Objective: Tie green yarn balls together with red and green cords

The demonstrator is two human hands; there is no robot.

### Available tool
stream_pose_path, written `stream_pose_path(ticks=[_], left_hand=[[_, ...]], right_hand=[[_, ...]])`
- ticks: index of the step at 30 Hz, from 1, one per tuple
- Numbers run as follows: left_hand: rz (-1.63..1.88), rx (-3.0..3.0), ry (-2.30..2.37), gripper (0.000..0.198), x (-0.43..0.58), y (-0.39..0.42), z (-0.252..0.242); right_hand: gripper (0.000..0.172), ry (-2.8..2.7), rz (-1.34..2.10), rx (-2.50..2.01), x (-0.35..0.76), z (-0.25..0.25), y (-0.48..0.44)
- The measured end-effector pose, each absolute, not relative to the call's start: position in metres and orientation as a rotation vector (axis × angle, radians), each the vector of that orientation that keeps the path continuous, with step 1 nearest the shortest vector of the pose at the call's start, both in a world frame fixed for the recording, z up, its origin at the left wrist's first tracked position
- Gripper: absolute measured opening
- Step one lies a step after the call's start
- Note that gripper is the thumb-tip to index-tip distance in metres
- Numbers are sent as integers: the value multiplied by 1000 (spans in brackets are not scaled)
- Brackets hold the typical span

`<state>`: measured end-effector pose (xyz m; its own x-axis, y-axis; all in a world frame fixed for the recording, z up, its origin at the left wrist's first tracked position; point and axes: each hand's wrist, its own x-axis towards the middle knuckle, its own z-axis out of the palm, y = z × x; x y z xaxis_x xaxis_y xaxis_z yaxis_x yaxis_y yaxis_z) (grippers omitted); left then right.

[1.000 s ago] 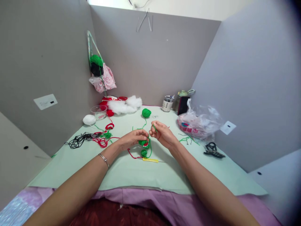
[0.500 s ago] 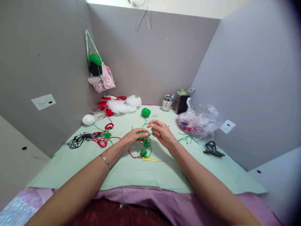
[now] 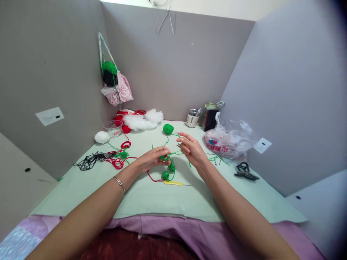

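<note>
My left hand is closed around a small green crocheted piece with a bit of red on it, partly hidden by the fingers. A strand of green yarn stretches from that piece to my right hand, whose fingers are pinched on it. A small dark pointed tip sticks out from the right fingers; its kind is too small to tell. Below the hands lie a small green yarn ball and a crochet hook with a yellow handle. Another green yarn ball sits beyond them.
At left are black cords, red yarn, a clear plastic cup and white stuffing. To the right stand a pen can, a plastic bag and a black claw clip. Grey partitions enclose the table.
My right hand has moved to the right and slightly up, away from my left, drawing the green strand out between them. The left hand stays nearly in place.
</note>
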<state>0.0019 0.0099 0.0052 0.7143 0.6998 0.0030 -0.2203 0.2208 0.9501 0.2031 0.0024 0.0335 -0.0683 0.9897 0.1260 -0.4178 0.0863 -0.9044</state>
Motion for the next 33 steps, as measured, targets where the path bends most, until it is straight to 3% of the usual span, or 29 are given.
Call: stream_pose_path(ticks=[6, 20, 33], left_hand=[[854, 1163, 500, 44, -3, 16, 8], [1055, 1269, 839, 28, 2, 22, -1], [1140, 1109, 704, 35, 3, 18, 6]], right_hand=[[33, -944, 1385, -781, 205, 34, 2], [27, -1072, 1225, -880, 202, 31, 3], [16, -1701, 766, -1108, 188, 23, -8]])
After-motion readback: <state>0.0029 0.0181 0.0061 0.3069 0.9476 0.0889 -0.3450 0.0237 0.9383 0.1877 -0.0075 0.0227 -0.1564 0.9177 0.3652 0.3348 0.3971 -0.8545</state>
